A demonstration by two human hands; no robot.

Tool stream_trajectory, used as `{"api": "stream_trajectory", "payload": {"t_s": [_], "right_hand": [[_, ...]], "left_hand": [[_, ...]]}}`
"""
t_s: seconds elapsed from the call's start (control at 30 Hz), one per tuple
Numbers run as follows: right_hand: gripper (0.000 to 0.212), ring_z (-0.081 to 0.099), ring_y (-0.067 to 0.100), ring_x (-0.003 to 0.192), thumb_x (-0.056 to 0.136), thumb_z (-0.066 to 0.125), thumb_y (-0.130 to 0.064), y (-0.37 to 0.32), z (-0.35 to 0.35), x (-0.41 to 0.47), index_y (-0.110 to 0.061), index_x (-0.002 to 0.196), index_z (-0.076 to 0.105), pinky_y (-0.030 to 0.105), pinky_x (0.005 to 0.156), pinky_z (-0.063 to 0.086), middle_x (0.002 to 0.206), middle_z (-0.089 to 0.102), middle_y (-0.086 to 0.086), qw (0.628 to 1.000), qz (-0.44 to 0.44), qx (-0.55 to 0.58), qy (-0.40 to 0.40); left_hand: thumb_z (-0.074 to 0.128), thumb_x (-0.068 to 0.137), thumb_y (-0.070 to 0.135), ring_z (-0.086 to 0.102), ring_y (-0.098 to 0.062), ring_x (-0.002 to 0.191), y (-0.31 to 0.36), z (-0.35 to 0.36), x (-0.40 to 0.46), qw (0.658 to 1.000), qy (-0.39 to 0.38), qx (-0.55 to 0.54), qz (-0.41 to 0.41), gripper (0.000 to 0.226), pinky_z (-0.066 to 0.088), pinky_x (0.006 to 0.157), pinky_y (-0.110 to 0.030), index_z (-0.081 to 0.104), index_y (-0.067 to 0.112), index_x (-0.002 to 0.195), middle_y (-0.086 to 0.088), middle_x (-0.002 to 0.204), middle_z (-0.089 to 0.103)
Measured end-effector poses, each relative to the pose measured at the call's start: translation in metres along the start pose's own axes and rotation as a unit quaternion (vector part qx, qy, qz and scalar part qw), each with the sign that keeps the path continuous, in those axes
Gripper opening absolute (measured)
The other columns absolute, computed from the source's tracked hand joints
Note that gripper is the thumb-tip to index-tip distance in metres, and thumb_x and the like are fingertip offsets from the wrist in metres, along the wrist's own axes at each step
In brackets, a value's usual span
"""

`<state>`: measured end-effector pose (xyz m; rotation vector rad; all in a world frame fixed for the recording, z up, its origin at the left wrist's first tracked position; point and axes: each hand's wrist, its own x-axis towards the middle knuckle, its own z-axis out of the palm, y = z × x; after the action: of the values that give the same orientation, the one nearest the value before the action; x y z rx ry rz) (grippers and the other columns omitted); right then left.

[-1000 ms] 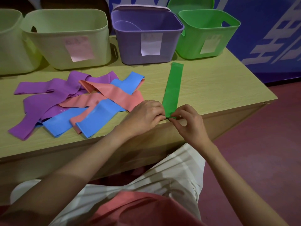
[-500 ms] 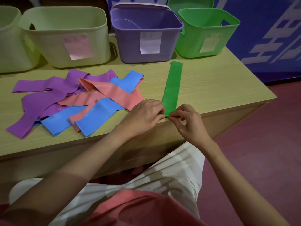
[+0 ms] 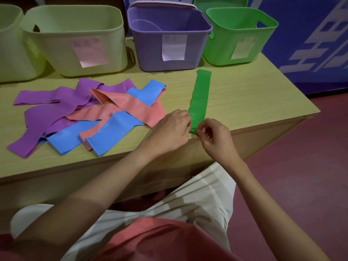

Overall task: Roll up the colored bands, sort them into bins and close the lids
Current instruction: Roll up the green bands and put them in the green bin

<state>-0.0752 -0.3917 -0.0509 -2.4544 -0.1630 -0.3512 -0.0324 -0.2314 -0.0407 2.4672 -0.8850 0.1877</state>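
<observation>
A green band (image 3: 200, 97) lies flat and straight on the wooden table (image 3: 254, 102), running from the front edge towards the bins. My left hand (image 3: 173, 129) and my right hand (image 3: 214, 136) pinch its near end from either side with curled fingers. To the left is a pile of purple bands (image 3: 56, 108), pink bands (image 3: 135, 108) and blue bands (image 3: 113, 130). At the back stand a green bin (image 3: 239, 34), a purple bin (image 3: 167, 38) and a pale yellow-green bin (image 3: 75, 40), all without lids on.
Another pale bin (image 3: 11, 44) is cut off at the far left. A purple lid (image 3: 162, 4) and a green lid (image 3: 220, 1) stand behind their bins. The table's right corner (image 3: 312, 112) drops to a red floor. My lap is below the front edge.
Both hands keep working the green band's near end at the table edge; the fingers have shifted slightly. The band's length looks almost unchanged.
</observation>
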Motion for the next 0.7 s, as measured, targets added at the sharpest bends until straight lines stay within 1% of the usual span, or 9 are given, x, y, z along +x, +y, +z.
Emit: {"api": "stream_trajectory", "payload": {"t_s": [0.1,0.17,0.23,0.27,0.37,0.43,0.5,0.6,0.7], "right_hand": [[0.005,0.051,0.02,0.064,0.081,0.061,-0.006,-0.003,0.003,0.002,-0.008,0.076,0.061,0.036,0.058,0.043,0.07,0.057,0.004,0.999,0.036,-0.019,0.013],[0.005,0.052,0.021,0.068,0.081,0.062,-0.007,-0.005,0.004,0.001,-0.009,0.076,0.062,0.032,0.059,0.039,0.071,0.057,0.003,0.998,0.047,-0.034,0.024],[0.004,0.052,0.022,0.076,0.08,0.066,-0.006,-0.006,0.006,0.0,-0.009,0.078,0.065,0.029,0.063,0.038,0.076,0.055,0.003,0.997,0.034,-0.044,0.046],[0.004,0.052,0.023,0.079,0.079,0.069,-0.005,-0.006,0.007,-0.001,-0.008,0.079,0.067,0.029,0.064,0.039,0.078,0.054,0.005,0.997,0.023,-0.042,0.057],[0.005,0.051,0.027,0.08,0.079,0.072,-0.003,-0.003,0.008,-0.004,-0.007,0.082,0.07,0.032,0.064,0.039,0.081,0.056,0.009,0.997,-0.014,-0.043,0.063],[0.004,0.051,0.027,0.078,0.082,0.069,-0.004,-0.001,0.008,-0.005,-0.006,0.084,0.071,0.03,0.064,0.036,0.079,0.056,0.008,0.997,-0.041,-0.052,0.049],[0.007,0.05,0.024,0.077,0.083,0.067,-0.004,0.001,0.006,-0.006,-0.006,0.088,0.072,0.026,0.066,0.034,0.079,0.055,0.006,0.996,-0.057,-0.053,0.035],[0.01,0.048,0.019,0.079,0.082,0.069,-0.005,0.003,0.002,-0.006,-0.009,0.091,0.072,0.02,0.068,0.032,0.081,0.056,0.004,0.995,-0.077,-0.054,0.016],[0.011,0.048,0.02,0.081,0.081,0.073,-0.009,0.007,0.0,-0.004,-0.009,0.092,0.072,0.023,0.068,0.036,0.083,0.056,0.004,0.995,-0.082,-0.055,0.006]], "left_hand": [[0.053,0.089,0.012,0.046,-0.012,0.081,0.001,-0.002,0.006,1.0,-0.008,-0.013,-0.021,0.009,0.036,0.068,-0.023,0.058,0.007,0.083,-0.001,0.083,0.054],[0.056,0.086,0.013,0.048,-0.013,0.08,0.0,-0.003,0.009,0.999,-0.017,-0.035,-0.037,0.008,0.039,0.066,-0.025,0.059,0.008,0.081,0.0,0.081,0.055],[0.06,0.082,0.014,0.051,-0.013,0.078,-0.003,-0.004,0.01,0.997,-0.029,-0.054,-0.055,0.005,0.045,0.066,-0.028,0.061,0.01,0.08,0.001,0.081,0.056],[0.062,0.081,0.015,0.053,-0.012,0.078,-0.004,-0.004,0.01,0.995,-0.034,-0.061,-0.066,0.003,0.047,0.067,-0.029,0.061,0.012,0.081,0.002,0.082,0.057],[0.066,0.08,0.015,0.057,-0.012,0.077,-0.005,-0.003,0.007,0.991,-0.027,-0.098,-0.084,0.01,0.051,0.068,-0.032,0.058,0.015,0.086,0.004,0.085,0.06],[0.066,0.081,0.014,0.057,-0.012,0.077,-0.005,-0.001,0.005,0.992,-0.013,-0.102,-0.072,0.008,0.052,0.069,-0.033,0.06,0.015,0.086,0.004,0.085,0.059],[0.065,0.084,0.014,0.056,-0.012,0.077,-0.006,0.0,0.002,0.994,0.003,-0.09,-0.056,0.002,0.051,0.069,-0.033,0.065,0.012,0.084,0.003,0.084,0.058],[0.066,0.088,0.016,0.054,-0.014,0.082,-0.008,0.0,-0.003,0.998,0.025,-0.047,-0.013,0.008,0.046,0.071,-0.029,0.069,0.008,0.086,-0.001,0.085,0.06],[0.066,0.089,0.019,0.053,-0.017,0.089,-0.01,-0.001,-0.008,0.999,0.029,-0.011,0.025,0.013,0.044,0.076,-0.03,0.071,0.007,0.093,-0.004,0.091,0.06]]}}
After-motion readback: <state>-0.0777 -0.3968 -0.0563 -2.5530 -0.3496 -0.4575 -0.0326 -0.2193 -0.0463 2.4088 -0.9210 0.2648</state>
